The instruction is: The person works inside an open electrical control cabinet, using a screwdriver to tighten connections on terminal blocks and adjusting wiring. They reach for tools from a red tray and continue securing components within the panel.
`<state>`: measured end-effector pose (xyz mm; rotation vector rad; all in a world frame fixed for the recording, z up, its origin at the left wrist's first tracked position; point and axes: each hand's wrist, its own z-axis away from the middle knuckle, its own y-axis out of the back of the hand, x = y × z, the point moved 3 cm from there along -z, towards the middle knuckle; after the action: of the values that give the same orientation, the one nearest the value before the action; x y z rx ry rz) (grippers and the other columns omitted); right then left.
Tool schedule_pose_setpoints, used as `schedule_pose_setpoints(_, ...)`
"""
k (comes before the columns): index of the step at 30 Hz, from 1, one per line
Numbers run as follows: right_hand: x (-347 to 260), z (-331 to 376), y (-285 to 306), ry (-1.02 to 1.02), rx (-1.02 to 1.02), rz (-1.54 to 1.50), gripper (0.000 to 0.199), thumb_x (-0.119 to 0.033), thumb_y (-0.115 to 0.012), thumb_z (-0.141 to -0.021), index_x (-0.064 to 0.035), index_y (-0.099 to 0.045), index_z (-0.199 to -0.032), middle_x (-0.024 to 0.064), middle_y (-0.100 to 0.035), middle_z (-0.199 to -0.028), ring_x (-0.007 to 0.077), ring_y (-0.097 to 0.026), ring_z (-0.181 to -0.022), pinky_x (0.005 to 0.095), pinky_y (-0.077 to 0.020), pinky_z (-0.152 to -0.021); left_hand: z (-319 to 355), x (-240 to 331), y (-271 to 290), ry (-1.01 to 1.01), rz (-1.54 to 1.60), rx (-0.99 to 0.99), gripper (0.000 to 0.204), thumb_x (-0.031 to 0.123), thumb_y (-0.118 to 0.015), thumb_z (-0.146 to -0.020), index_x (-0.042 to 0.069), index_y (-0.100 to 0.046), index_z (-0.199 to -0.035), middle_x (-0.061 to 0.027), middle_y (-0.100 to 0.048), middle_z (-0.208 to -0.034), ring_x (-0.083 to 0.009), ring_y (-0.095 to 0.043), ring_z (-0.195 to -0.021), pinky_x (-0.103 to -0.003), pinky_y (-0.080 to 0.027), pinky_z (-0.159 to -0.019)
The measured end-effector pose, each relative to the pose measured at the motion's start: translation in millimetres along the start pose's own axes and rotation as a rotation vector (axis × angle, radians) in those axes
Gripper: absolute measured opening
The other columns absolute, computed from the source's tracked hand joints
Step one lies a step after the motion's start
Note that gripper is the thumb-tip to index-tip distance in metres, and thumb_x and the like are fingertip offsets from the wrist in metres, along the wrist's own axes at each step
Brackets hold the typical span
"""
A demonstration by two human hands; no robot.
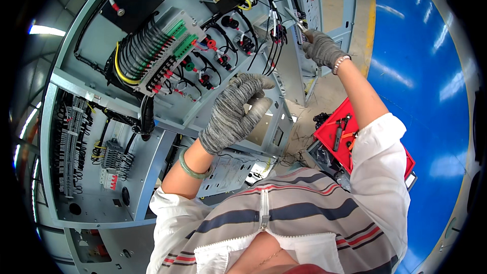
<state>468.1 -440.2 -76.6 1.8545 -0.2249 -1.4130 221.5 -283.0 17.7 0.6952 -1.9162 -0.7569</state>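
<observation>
My left hand [234, 112], in a grey knit glove, is raised before the open grey cabinet door [101, 45], its fingers curled loosely with nothing in them. It hovers just right of black wires [213, 71] with red and green fittings. My right hand [322, 48], gloved too, is closed on a slim screwdriver [296, 20] whose tip points up-left at a bundle of black wires [274, 35] near the door's edge. A green terminal block strip [167, 53] sits left of both hands.
A red tool tray [332, 132] with pliers lies on the floor at my right. The cabinet interior [86, 157] with breakers and wiring is at lower left. A blue floor [421, 71] stretches to the right. Paper diagrams [228, 172] lie below the door.
</observation>
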Motion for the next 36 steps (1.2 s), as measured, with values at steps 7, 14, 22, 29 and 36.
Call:
schedule_pose_setpoints(7,-6.6,-28.6,-11.3,-0.124,-0.184,-0.119,0.035,-0.023,-0.046,-0.096,-0.0091,-0.046,-0.128,0.0054,-0.063,-0.078,0.0127,-0.063,-0.063,0.0286,-0.0507,-0.047,-1.4,4.2,-11.8,0.004,0.058,0.017,0.032,0.005,-0.065,-0.081,0.005,-0.062,-0.113,-0.0095,-0.062,-0.102,-0.0188,-0.06,-0.082,-0.032,-0.05,-0.079)
schedule_pose_setpoints(14,-9.6,-40.3,-9.9,0.05,0.044,0.289,0.035,-0.031,-0.046,-0.096,-0.0051,-0.055,-0.117,0.0181,-0.067,-0.089,0.0329,-0.066,-0.082,0.0432,-0.0531,-0.074,0.4,1.3,-9.4,0.032,0.028,0.003,0.036,-0.002,-0.063,-0.081,0.004,-0.061,-0.117,-0.0083,-0.062,-0.105,-0.0163,-0.062,-0.085,-0.03,-0.051,-0.079)
schedule_pose_setpoints(22,-12.9,-37.1,-9.4,0.109,0.162,0.396,0.039,-0.037,-0.044,-0.094,-0.0081,-0.061,-0.113,0.0219,-0.066,-0.095,0.0366,-0.063,-0.092,0.0462,-0.0504,-0.081,-7.2,0.8,-7.7,0.041,0.037,0.014,0.031,0.005,-0.062,-0.082,0.004,-0.061,-0.113,-0.0108,-0.058,-0.099,-0.0186,-0.061,-0.082,-0.031,-0.051,-0.076)
schedule_pose_setpoints(29,-29.7,-12.0,18.4,0.123,0.174,0.429,0.045,-0.04,-0.051,-0.087,0.0012,-0.066,-0.097,0.0263,-0.065,-0.089,0.0373,-0.064,-0.089,0.0446,-0.0507,-0.082,-40.0,0.5,3.6,0.045,-0.108,0.085,0.031,0.006,-0.063,-0.085,0.005,-0.06,-0.115,-0.0078,-0.061,-0.102,-0.0153,-0.062,-0.084,-0.029,-0.052,-0.076)
schedule_pose_setpoints(36,-9.5,-16.9,21.0,0.09,0.189,0.146,0.046,-0.042,-0.053,-0.087,-0.0008,-0.062,-0.104,0.0244,-0.066,-0.094,0.0371,-0.063,-0.091,0.0433,-0.0482,-0.084,-78.5,-11.5,-13.3,0.022,-0.128,0.086,0.04,0.015,-0.064,-0.086,0.006,-0.054,-0.124,-0.0111,-0.06,-0.11,-0.0181,-0.062,-0.088,-0.031,-0.054,-0.077)
